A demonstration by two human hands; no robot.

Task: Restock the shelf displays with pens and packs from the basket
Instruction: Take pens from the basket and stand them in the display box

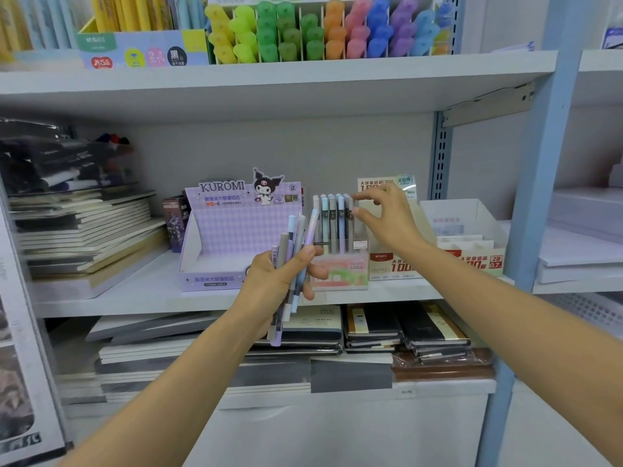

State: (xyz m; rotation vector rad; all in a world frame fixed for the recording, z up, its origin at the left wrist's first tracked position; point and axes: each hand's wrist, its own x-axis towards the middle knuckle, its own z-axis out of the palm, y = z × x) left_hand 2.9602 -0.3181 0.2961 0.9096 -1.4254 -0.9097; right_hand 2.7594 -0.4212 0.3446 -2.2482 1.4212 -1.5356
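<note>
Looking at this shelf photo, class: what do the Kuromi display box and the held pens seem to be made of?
Kuromi display box: printed cardboard, matte, judging by its folded flaps and cut-out top. Pens in the left hand: probably plastic, smooth pastel barrels with a soft sheen.

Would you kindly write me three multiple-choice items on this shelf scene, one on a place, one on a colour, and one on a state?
1. Where does the Fruit Soda pen holder stand?
A. On the top shelf
B. Right of the Kuromi display box, on the middle shelf
C. On the notebooks below

2. What colour is the Kuromi display box?
A. Purple
B. Orange
C. Green

3. What is the left hand doing?
A. Hanging empty
B. Gripping a bundle of pens
C. Lifting a notebook

Answers:
1. B, as the holder sits just beside the Kuromi box on the same shelf.
2. A, since its checked back panel and front are lilac.
3. B, as several pastel pens stick up out of its closed fingers, while the right hand reaches the pens standing in the holder.
</note>
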